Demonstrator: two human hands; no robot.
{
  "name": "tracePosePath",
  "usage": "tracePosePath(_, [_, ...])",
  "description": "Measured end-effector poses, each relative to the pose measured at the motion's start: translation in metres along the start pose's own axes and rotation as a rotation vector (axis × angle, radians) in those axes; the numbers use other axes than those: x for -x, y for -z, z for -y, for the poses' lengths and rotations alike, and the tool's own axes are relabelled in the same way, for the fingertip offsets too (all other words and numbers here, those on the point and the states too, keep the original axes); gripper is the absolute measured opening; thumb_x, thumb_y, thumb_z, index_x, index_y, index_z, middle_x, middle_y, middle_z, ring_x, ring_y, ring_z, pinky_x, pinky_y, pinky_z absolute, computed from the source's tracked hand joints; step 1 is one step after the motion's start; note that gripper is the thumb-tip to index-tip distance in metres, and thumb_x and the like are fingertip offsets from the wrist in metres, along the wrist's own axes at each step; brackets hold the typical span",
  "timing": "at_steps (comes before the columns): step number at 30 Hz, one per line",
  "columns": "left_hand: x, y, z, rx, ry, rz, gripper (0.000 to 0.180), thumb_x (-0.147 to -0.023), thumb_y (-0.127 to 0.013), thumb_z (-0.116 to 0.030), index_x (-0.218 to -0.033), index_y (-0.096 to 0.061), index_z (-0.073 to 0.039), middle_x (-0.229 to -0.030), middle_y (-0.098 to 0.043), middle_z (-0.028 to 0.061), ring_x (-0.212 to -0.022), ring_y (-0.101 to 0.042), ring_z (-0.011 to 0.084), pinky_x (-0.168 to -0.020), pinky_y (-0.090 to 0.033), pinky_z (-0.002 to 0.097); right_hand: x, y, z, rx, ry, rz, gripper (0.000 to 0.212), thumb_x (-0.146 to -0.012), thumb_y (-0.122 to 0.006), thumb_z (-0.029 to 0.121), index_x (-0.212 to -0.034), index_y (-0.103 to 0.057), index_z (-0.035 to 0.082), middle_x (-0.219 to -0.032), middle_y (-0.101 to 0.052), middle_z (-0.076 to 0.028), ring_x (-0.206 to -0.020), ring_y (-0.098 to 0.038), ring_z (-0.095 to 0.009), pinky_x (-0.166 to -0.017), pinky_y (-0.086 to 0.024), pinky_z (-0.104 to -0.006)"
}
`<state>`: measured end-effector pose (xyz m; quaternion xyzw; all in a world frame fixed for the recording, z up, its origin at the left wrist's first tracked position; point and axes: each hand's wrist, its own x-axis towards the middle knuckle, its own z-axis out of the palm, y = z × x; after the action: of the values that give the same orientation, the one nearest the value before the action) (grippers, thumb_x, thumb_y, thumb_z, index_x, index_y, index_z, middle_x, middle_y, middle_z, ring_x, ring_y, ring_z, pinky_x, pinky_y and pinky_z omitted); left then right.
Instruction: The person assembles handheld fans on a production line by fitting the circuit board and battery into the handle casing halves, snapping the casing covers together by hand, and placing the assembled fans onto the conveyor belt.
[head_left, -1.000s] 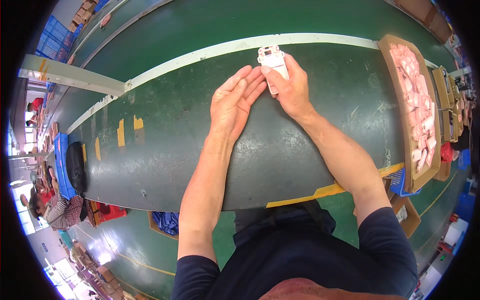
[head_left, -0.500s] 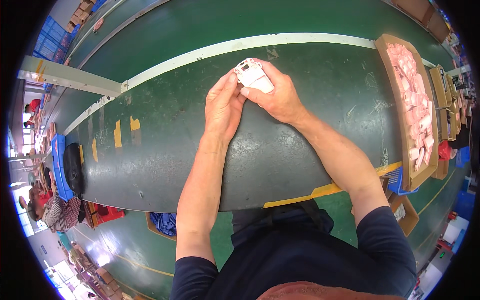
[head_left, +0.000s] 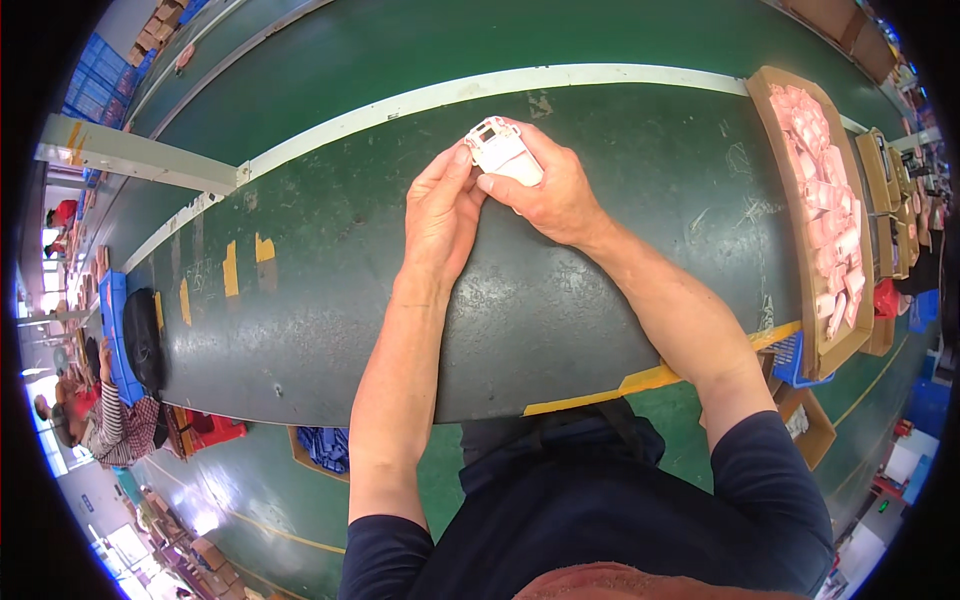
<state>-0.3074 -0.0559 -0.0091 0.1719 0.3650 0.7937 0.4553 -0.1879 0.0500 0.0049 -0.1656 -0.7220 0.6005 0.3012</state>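
Note:
A small white plastic housing, with a dark rectangular opening near its far end, is held up between both hands above the dark green tabletop. My left hand is closed on its left edge, thumb and fingertips pressing there. Around the right side of the housing wraps my right hand, its thumb lying across the near end. The underside of the housing and the fingers beneath it are hidden.
A cardboard tray heaped with pale pink plastic parts stands at the right. A blue crate and a black bag are at the left end. Yellow tape marks the near edge. Another person is at far left.
Both hands keep their grip on the white housing. The whole view has shifted slightly, and the hands' pose looks almost the same.

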Motion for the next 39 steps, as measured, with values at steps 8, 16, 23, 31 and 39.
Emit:
tracePosePath(8, [-0.0015, 0.0021, 0.0003, -0.009, 0.004, 0.007, 0.032, -0.102, -0.064, -0.018, -0.126, -0.067, 0.002, -0.12, -0.072, 0.01, -0.108, -0.066, 0.0186, -0.098, -0.052, 0.0362, -0.0008, 0.001, -0.0018, -0.001, -0.007, 0.013, 0.051, -0.088, -0.079, 0.012, -0.134, -0.059, 0.001, -0.111, -0.072, -0.008, -0.098, -0.066, -0.012, -0.086, -0.055, -0.0278])
tracePosePath(16, [-0.0004, -0.0027, 0.0016, 0.003, 0.004, 0.016, 0.027, -0.105, -0.059, -0.019, -0.122, -0.069, -0.001, -0.12, -0.071, 0.0092, -0.111, -0.065, 0.0178, -0.101, -0.05, 0.0359, -0.0012, -0.0001, -0.0026, -0.053, -0.026, -0.007, 0.053, -0.084, -0.079, 0.015, -0.131, -0.061, 0.0, -0.11, -0.074, -0.012, -0.098, -0.071, -0.018, -0.087, -0.056, -0.0318])
tracePosePath(23, [-0.0011, 0.0023, -0.0001, -0.001, 0.003, 0.028, 0.03, -0.103, -0.063, -0.019, -0.125, -0.068, 0.001, -0.12, -0.071, 0.0101, -0.11, -0.065, 0.0184, -0.099, -0.052, 0.0363, -0.0006, 0.0004, -0.0037, -0.024, 0.001, 0.017, 0.049, -0.088, -0.078, 0.011, -0.133, -0.059, 0.0, -0.11, -0.071, -0.006, -0.096, -0.066, -0.011, -0.082, -0.055, -0.0272])
tracePosePath(31, [-0.0014, 0.001, 0.0027, 0.006, 0.006, 0.037, 0.027, -0.105, -0.058, -0.019, -0.122, -0.068, -0.001, -0.122, -0.07, 0.0094, -0.112, -0.064, 0.0184, -0.102, -0.05, 0.0365, -0.0011, 0.0016, -0.0035, -0.002, 0.009, 0.001, 0.048, -0.089, -0.078, 0.012, -0.132, -0.06, 0.001, -0.107, -0.071, -0.006, -0.094, -0.066, -0.01, -0.081, -0.055, -0.0268])
tracePosePath(39, [-0.001, 0.0031, 0.0008, 0.006, 0.014, 0.038, 0.028, -0.105, -0.058, -0.018, -0.124, -0.067, 0.0, -0.123, -0.07, 0.0099, -0.114, -0.064, 0.0189, -0.103, -0.05, 0.0367, -0.0008, -0.0004, -0.0042, -0.045, -0.025, -0.001, 0.051, -0.086, -0.079, 0.014, -0.131, -0.061, 0.0, -0.107, -0.073, -0.009, -0.093, -0.069, -0.014, -0.083, -0.056, -0.0291])
